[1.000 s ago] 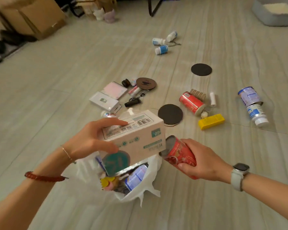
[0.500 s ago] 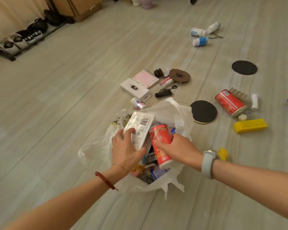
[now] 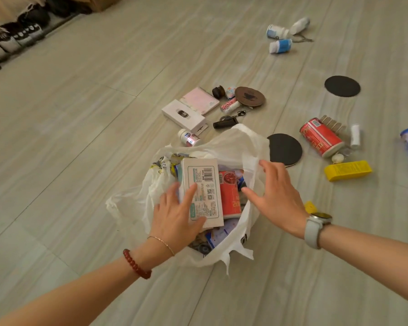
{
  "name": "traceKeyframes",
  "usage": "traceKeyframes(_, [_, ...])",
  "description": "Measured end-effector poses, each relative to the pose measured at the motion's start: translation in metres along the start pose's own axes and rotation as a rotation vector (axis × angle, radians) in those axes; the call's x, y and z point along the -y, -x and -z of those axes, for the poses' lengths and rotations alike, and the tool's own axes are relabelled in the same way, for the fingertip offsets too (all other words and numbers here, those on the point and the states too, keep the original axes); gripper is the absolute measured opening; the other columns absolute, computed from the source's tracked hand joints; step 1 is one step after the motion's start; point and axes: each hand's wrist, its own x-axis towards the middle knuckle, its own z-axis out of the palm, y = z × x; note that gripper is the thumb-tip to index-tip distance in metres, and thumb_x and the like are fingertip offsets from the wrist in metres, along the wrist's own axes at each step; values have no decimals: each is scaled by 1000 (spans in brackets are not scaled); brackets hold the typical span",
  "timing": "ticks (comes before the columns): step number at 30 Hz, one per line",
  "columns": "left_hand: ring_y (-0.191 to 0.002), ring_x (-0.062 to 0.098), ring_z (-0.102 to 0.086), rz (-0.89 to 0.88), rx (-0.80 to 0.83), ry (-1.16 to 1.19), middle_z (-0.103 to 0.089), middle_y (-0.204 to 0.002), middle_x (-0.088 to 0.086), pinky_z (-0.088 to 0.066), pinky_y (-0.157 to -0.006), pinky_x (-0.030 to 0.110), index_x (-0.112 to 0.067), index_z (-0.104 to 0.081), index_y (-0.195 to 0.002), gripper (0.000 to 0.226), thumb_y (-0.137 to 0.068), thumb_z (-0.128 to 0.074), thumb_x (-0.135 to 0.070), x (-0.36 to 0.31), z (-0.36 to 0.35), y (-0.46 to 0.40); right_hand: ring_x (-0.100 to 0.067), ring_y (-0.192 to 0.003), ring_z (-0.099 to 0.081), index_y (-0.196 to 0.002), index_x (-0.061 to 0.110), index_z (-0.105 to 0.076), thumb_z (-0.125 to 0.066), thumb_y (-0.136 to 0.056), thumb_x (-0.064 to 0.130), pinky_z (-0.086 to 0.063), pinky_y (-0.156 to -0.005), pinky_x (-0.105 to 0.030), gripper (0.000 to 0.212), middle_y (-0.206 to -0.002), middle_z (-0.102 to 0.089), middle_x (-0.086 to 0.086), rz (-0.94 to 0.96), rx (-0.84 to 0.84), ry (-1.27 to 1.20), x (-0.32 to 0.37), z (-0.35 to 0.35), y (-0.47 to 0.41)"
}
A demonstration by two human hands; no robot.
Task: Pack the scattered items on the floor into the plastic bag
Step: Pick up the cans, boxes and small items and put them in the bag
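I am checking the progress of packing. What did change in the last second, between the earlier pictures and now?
The white box and the red can went down from above the plastic bag into it. The right hand let go of the can and now hovers open beside the bag's rim. The left hand rests with straight fingers on the box. The second red can, yellow box and black discs stayed on the floor.

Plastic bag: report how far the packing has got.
Done: the white box and a red can lie inside the plastic bag. In hand: nothing gripped; left hand rests on the box, right hand open. Left: another red can, yellow box, black discs.
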Motion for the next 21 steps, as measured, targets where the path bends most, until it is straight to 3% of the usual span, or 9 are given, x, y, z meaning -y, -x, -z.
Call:
traceKeyframes(3, [-143,29,8,-50,-59,-100,14,-155,5,-10,-116,46,-33,6,-144,85,-79,-40,-64,5,10,-20,-24,-129,-33,-142,15,-16,-60,-82,46,-43,-93,-38,81,-143,-27,-8,-26,-18,16,0,3,-22])
traceKeyframes(6, [-144,24,11,-62,50,-121,27,-152,5,-6,-118,42,-29,9,-144,89,-81,-46,-61,-1,11,-37,-25,-128,-39,-141,12,-22,-54,-88,40,-39,-98,-39,67,-141,-37,-11,-64,-32,-89,8,6,-52])
traceKeyframes(8, [-144,24,1,-95,56,-100,27,-151,7,-10,-117,38,-29,3,-145,91,-78,-54,-56,-8,8,-35,-21,-97,-59,-120,10,-46,-45,-94,36,-45,-88,-36,37,-108,-62,-12,-111,14,-283,13,11,-69])
traceKeyframes(10, [-143,25,-2,-123,67,-124,25,-152,7,-11,-116,37,-30,-3,-144,91,-76,-58,-55,-10,7,-27,-10,-61,-56,-88,13,-51,-42,-95,33,-46,-66,-21,23,-70,-60,-3,-89,69,-396,10,16,-73])
traceKeyframes(12, [-142,28,-8,-135,54,-158,16,-154,9,-13,-116,39,-31,-11,-143,89,-73,-60,-58,-3,10,-22,-10,-54,-52,-89,15,-49,-44,-95,33,-39,-50,-10,20,-66,-52,5,-30,113,-395,3,20,-69])
traceKeyframes(15, [-141,34,-12,-134,16,-168,-2,-153,12,-14,-116,45,-33,-23,-139,83,-71,-58,-63,6,16,-30,-17,-71,-52,-107,9,-51,-44,-94,32,-36,-54,-20,28,-80,-52,2,9,61,-367,-6,23,-61])
traceKeyframes(19, [-143,32,6,-100,101,-208,2,-155,9,-6,-117,49,-36,-17,-140,80,-73,-39,-74,5,23,-49,-37,-69,-52,-96,-1,-50,-35,-98,25,-43,-65,-45,30,-72,-55,-21,57,-144,-367,-5,33,-59])
traceKeyframes(21, [-141,34,-10,-139,101,-189,-5,-153,12,-17,-115,45,-32,-21,-139,87,-67,-35,-78,-2,26,-47,-34,-68,-52,-94,-3,-50,-34,-99,22,-42,-65,-45,30,-72,-54,-18,80,-248,-371,-2,37,-60])
